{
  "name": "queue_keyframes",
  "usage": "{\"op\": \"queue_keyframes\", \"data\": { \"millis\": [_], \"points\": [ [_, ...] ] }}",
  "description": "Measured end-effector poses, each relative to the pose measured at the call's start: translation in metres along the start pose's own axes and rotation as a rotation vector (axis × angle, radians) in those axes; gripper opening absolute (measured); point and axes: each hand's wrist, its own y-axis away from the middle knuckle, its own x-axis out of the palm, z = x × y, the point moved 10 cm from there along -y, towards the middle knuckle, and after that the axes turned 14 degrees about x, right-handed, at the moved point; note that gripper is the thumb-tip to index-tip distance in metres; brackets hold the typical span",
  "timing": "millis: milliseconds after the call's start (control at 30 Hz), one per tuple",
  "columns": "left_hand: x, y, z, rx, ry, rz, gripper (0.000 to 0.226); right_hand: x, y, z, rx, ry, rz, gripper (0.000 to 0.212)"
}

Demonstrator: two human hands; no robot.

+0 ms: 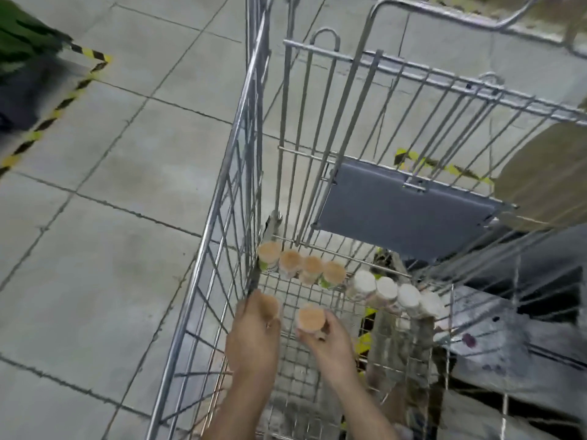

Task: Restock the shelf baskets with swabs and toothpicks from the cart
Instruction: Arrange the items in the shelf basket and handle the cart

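Observation:
Both of my hands reach down into a wire shopping cart (222, 198). My left hand (254, 331) grips a toothpick jar (271, 304) near the cart's left wall. A second toothpick jar (310, 318) with a tan top is held in my right hand (330, 341). Against the far end of the cart floor stands a row of several toothpick jars (301, 265). To their right runs a row of several white-topped swab jars (397, 292).
A grey plastic child-seat flap (403, 208) hangs on the cart's far gate. Grey floor tiles lie to the left, with yellow-black hazard tape (54, 112) round a dark area. A brown rounded object (546, 179) sits beyond the cart's right side.

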Motion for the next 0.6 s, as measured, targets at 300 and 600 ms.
{"op": "queue_keyframes", "data": {
  "millis": [300, 600],
  "points": [
    [0.041, -0.039, 0.029, -0.038, 0.028, -0.098, 0.036, 0.027, -0.071, 0.012, -0.068, -0.006, -0.010, 0.048],
    [0.060, -0.060, 0.044, -0.005, 0.128, -0.206, 0.056, 0.032, -0.091, 0.016, -0.183, 0.057, -0.095, 0.039]
  ]
}}
